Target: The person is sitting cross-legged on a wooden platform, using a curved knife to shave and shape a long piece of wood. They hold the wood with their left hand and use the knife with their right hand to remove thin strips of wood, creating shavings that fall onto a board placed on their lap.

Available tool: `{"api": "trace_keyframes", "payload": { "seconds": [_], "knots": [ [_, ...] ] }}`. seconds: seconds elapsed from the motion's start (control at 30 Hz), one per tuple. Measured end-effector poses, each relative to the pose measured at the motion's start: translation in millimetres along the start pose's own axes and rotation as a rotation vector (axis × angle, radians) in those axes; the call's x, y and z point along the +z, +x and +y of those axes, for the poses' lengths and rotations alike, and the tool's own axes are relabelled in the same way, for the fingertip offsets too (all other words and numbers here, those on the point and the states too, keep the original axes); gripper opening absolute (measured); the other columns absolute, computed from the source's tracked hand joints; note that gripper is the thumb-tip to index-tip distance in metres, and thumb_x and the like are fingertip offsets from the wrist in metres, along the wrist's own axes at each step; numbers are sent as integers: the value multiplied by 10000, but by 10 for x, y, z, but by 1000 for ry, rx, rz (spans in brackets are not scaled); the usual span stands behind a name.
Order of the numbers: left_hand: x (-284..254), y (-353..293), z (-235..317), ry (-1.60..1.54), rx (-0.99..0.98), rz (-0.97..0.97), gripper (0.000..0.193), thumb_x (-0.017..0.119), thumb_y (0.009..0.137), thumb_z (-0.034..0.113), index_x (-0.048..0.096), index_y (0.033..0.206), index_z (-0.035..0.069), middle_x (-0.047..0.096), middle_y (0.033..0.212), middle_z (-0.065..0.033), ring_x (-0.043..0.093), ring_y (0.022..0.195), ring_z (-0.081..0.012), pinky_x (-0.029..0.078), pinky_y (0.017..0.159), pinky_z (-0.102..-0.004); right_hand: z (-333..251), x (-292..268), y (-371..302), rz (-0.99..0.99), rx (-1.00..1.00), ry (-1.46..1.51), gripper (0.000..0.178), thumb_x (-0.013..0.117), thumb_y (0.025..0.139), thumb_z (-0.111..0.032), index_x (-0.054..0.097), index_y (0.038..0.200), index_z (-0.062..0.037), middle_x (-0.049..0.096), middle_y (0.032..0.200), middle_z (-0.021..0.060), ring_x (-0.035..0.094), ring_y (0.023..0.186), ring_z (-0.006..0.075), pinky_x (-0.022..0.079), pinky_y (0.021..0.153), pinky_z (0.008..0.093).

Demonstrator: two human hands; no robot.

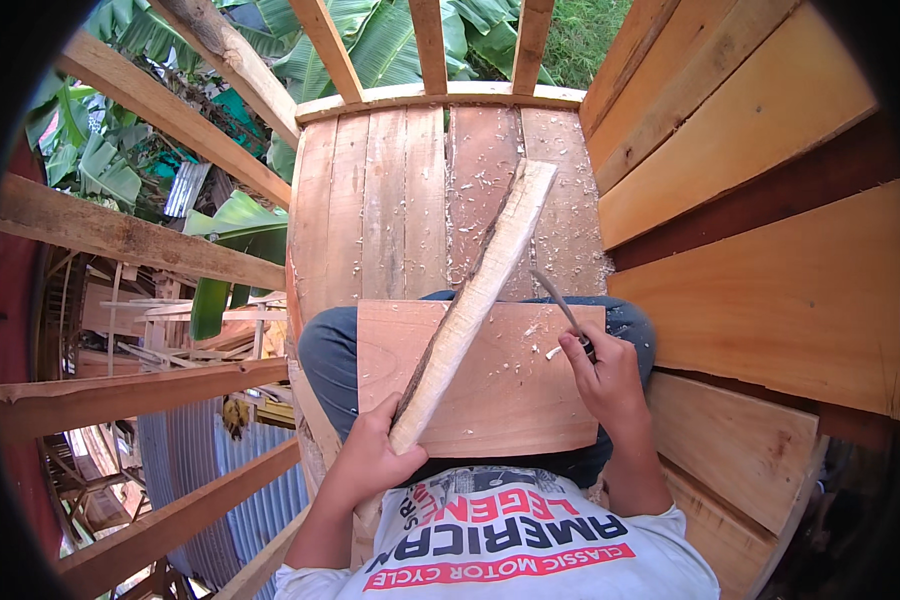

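Note:
My left hand (376, 458) is closed round the near end of a long piece of wood (480, 298), which has a pale, freshly cut face and dark bark along its left edge. The wood slants away up and to the right, across a flat board (515, 400) on my lap. In my right hand (602, 378) is a knife (558, 300) with a thin curved blade, its dark handle mostly hidden by my fingers. The blade points away from me and stands apart from the wood. Small shavings (553, 352) lie on the board near the knife.
I sit on a plank floor (385, 220) scattered with wood shavings. Wooden rails (140, 405) with open gaps run along the left and far sides. A plank wall (770, 290) closes the right. Banana leaves (370, 55) and corrugated metal sheets (220, 470) show beyond the rails.

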State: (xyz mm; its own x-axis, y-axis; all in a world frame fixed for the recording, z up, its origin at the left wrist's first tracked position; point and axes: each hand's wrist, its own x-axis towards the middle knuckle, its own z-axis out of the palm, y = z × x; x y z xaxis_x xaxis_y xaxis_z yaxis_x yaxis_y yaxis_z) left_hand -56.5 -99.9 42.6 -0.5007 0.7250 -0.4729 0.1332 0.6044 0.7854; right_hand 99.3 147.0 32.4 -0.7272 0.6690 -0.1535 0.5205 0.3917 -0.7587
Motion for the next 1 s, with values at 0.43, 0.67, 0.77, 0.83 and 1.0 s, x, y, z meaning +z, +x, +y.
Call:
{"api": "trace_keyframes", "payload": {
  "seconds": [0.43,0.67,0.77,0.83,1.0],
  "knots": [
    [38,-11,-315,-99,-122,-199,536,619,669,116,507,1147,-98,626,911,-244,620,869,-256,482,776,-344,72,449,-95,-107,-249,-224,261,610,906,-295,605,863,-38,608,678,171,622,612,349,480,534,428],
    [68,32,-350,-164,-90,-203,564,610,676,109,498,1189,-95,623,893,-211,605,844,-239,477,764,-331,57,444,78,-120,-206,-412,402,589,912,-420,607,744,-55,590,595,155,615,533,337,490,496,418],
    [53,33,-316,-160,-111,-221,578,605,679,104,487,1209,-94,623,903,-207,601,851,-229,476,769,-326,74,461,116,-85,-233,-436,437,605,895,-453,615,717,-54,577,545,151,610,509,337,476,471,419],
    [60,31,-335,-184,-117,-213,598,601,681,101,475,1232,-94,622,919,-202,597,860,-223,474,779,-320,10,514,-9,-217,-389,-433,389,625,892,-411,628,739,-53,586,569,158,619,538,341,468,465,414],
    [54,49,-384,-182,-118,-238,634,597,680,96,454,1267,-96,618,947,-195,590,881,-218,466,797,-308,168,395,164,-60,-121,-474,398,636,876,-443,591,720,-79,577,568,122,596,497,318,458,473,416]
  ]
}}
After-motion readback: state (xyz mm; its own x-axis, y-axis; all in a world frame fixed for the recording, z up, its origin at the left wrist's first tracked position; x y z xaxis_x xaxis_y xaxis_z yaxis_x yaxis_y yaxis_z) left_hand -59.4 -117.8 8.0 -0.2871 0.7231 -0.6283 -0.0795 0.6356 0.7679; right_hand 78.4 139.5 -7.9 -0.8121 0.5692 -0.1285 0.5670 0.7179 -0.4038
